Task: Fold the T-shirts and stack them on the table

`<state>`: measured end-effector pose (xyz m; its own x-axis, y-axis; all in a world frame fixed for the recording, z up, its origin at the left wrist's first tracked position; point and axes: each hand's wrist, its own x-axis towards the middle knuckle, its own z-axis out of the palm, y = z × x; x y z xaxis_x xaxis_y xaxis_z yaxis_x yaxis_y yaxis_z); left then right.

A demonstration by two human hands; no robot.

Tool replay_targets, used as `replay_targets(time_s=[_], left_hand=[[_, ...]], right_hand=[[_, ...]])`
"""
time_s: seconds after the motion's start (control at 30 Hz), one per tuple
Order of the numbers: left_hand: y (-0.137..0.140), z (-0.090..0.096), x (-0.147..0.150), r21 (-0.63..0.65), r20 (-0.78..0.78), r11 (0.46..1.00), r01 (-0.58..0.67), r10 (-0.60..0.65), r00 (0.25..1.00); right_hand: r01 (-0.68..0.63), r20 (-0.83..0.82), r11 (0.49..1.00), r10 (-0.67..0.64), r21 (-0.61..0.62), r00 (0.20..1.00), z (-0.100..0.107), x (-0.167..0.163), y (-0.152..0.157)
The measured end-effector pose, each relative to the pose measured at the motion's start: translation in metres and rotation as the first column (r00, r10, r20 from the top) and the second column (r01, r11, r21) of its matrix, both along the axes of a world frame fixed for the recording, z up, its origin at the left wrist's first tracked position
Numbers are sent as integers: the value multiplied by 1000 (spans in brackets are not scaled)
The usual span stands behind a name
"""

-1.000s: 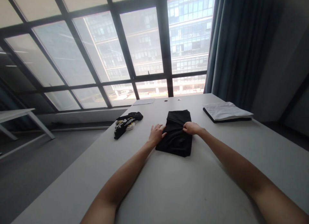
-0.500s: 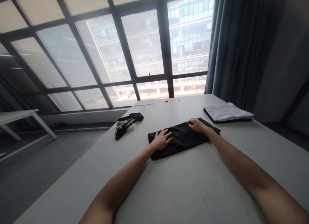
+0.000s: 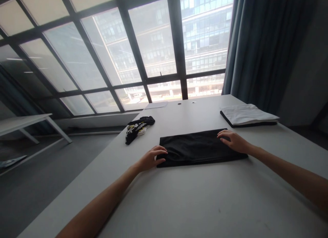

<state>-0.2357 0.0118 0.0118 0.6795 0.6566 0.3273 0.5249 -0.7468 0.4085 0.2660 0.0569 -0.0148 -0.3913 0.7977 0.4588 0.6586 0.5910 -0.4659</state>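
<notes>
A folded black garment (image 3: 192, 147) lies flat as a long rectangle on the white table, with slight creases at its left end. At that left end is my left hand (image 3: 151, 157), its fingertips resting on the cloth and its thumb apart at the near corner. My right hand (image 3: 234, 141) lies over the right end, fingers loosely bent and apart, touching the top of the fabric. Neither hand grips the cloth. What kind of garment it is cannot be made out.
Crumpled black, white and yellow cloth (image 3: 139, 127) lies at the table's left edge. A folded white garment over a black one (image 3: 249, 115) sits at the back right. The white table (image 3: 184, 200) reaches toward the windows. Another table (image 3: 24, 122) stands at left.
My hands have moved apart, the left to the garment's left edge and the right further right. The black garment now lies straighter and flatter. The camera view has shifted slightly.
</notes>
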Motion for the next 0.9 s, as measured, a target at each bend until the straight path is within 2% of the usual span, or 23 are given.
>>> replay_targets(time_s=[0.1,0.2,0.3,0.5,0.63,0.8,0.9], left_hand=[[-9,-6,-7,60,12,986,-153,153,988],[-8,-10,-5,60,29,944,-324,323,946],[-8,-5,2,43,41,927,-372,370,928],[-20,9,0,173,57,947,-270,264,963],[-23,2,-13,113,2,960,-255,256,967],[-14,-3,-25,58,-83,995,-81,86,993],[-11,-1,-30,21,-75,999,-49,50,996]], right_hand=[[-80,68,997,81,-12,994,8,29,-16],[-109,137,994,112,-31,984,8,47,-31],[-113,175,991,123,-64,977,8,55,-44],[-126,212,982,154,-143,965,15,62,-64],[-98,211,979,135,-177,968,15,64,-68],[-85,144,977,115,-197,983,8,64,-65],[-80,129,979,106,-190,986,4,65,-64]])
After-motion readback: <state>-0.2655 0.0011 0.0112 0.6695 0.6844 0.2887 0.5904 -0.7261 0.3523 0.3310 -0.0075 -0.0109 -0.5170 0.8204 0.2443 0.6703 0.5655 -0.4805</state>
